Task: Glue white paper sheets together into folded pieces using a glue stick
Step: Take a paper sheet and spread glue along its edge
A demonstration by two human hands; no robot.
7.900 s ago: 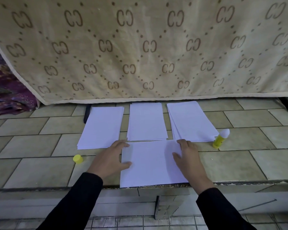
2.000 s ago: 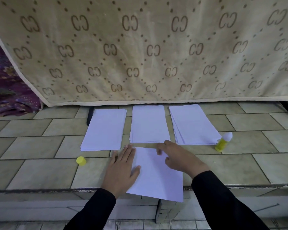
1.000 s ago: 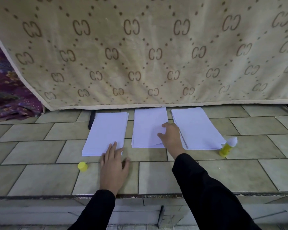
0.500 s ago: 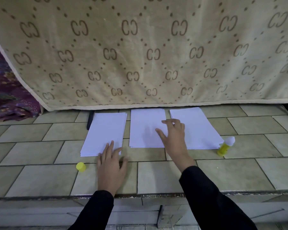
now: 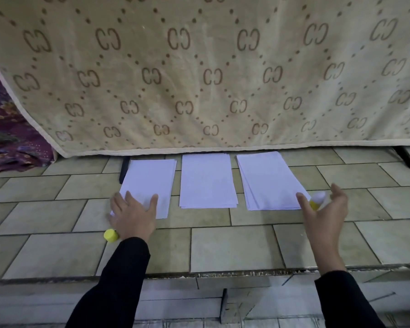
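Note:
Three stacks of white paper lie side by side on the tiled ledge: a left stack, a middle stack and a right stack. My left hand rests flat on the near corner of the left stack, fingers spread. My right hand hovers open beside the right stack, thumb and fingers spread around the uncapped yellow glue stick, which stands at the stack's near right corner. I cannot tell whether the fingers touch it. The yellow glue cap lies just left of my left wrist.
A beige patterned blanket hangs right behind the stacks. Purple cloth sits at the far left. The tiled ledge ends in a front edge near me, with a drop below. A dark stand leg shows at the far right.
The folded sheet went from in front of me onto the middle stack. My right hand then swung right to the glue stick, and my left hand slid up onto the left stack.

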